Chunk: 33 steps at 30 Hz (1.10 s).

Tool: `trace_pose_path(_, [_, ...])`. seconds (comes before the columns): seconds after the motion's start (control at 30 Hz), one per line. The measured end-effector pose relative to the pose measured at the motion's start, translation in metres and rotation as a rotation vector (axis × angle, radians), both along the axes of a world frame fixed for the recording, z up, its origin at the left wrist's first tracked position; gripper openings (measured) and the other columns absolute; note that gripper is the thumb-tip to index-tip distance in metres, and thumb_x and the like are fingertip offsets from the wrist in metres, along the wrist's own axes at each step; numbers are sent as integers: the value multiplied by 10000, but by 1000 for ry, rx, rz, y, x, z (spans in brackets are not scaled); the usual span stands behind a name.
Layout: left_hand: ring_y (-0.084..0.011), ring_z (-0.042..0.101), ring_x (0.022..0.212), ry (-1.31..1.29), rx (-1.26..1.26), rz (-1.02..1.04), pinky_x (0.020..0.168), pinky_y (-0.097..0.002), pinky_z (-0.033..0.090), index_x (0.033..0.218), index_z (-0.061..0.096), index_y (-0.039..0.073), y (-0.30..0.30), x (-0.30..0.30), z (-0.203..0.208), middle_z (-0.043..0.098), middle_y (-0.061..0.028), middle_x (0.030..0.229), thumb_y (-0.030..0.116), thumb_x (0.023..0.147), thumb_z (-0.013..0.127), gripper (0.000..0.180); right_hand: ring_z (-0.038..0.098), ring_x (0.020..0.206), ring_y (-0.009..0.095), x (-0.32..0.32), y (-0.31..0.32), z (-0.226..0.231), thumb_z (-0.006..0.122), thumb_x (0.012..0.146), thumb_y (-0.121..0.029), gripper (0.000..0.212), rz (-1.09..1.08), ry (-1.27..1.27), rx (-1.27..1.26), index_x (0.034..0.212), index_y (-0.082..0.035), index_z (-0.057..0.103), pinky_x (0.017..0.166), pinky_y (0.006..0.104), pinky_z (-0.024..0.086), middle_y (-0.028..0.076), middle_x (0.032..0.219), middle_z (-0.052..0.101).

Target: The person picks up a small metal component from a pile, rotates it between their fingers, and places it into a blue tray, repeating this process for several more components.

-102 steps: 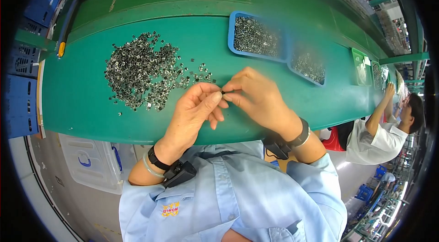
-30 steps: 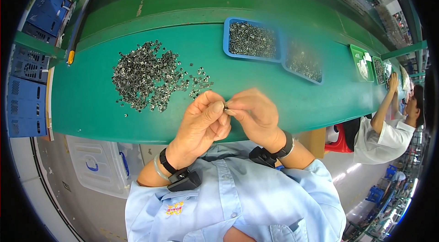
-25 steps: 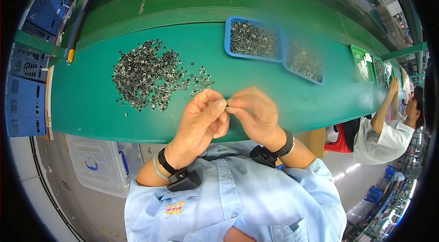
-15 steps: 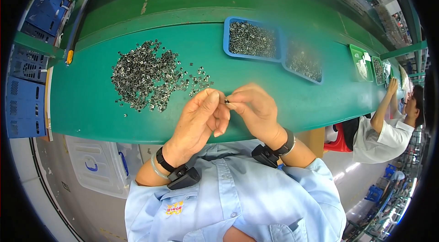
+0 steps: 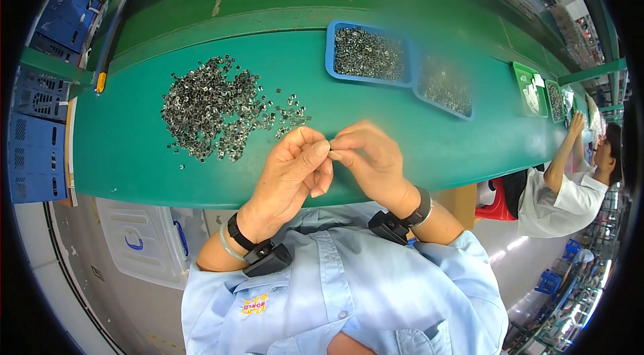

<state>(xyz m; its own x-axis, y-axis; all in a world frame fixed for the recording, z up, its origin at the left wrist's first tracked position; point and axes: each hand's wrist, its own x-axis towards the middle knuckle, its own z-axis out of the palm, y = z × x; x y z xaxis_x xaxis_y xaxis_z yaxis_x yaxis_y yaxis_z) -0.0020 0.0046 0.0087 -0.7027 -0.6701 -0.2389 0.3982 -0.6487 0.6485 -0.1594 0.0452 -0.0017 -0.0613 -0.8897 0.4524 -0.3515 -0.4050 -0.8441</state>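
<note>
My left hand [image 5: 292,166] and my right hand [image 5: 373,159] meet fingertip to fingertip above the near part of the green table [image 5: 127,174]. Both are pinched closed on one small dark metal piece [image 5: 331,147], which the fingertips now nearly cover. To the left of my hands lies a large heap of small black and silver metal pieces [image 5: 208,107], with a few loose ones trailing toward my left fingers. Beyond my right hand stand a blue tray [image 5: 330,53] full of similar pieces and a second blue tray [image 5: 443,109] with shiny small parts, partly blurred.
A green tray [image 5: 520,80] with white items stands at the far right, near a seated co-worker [image 5: 560,204] in a white shirt. Blue crates [image 5: 37,157] are stacked at the left. A clear lidded box [image 5: 137,241] sits on the floor below the table.
My fingertips have drawn closer together, and the left thumb has moved over the small piece. Less of the piece shows than before.
</note>
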Motion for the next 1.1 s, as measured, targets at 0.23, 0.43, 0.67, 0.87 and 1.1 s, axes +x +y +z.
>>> trace_pose_path(0.23, [-105,504,549,38,41,-2,448,-226,368,933,498,53,0,2,7,556,-35,695,217,950,493,165,575,755,165,-2,-2,0,678,775,-24,100,60,-140,58,853,-46,620,661,271,470,63,833,612])
trace_pose_path(0.43, [-105,503,550,20,8,3,450,-224,367,936,498,56,0,4,5,554,-36,692,213,952,490,158,569,756,152,1,-1,0,671,782,-20,83,72,-200,85,849,-38,626,663,264,467,62,836,608])
trace_pose_path(0.67, [-102,504,546,14,-1,17,448,-219,366,941,502,57,1,6,4,555,-36,693,203,946,503,146,573,750,155,3,-1,0,673,778,-16,80,76,-206,83,846,-36,634,653,266,469,64,827,608])
trace_pose_path(0.87, [-104,506,546,-35,-25,32,447,-222,369,944,504,57,-2,5,5,558,-36,706,206,947,500,149,579,743,156,3,-4,0,660,784,-11,78,53,-148,68,853,-30,629,651,267,473,66,826,610])
trace_pose_path(1.1, [-108,496,536,-67,-16,231,448,-235,375,965,520,54,-18,25,-1,545,-35,706,202,945,497,151,582,719,155,-44,-59,21,641,803,-34,74,-212,-114,169,862,-65,609,651,258,479,48,827,583])
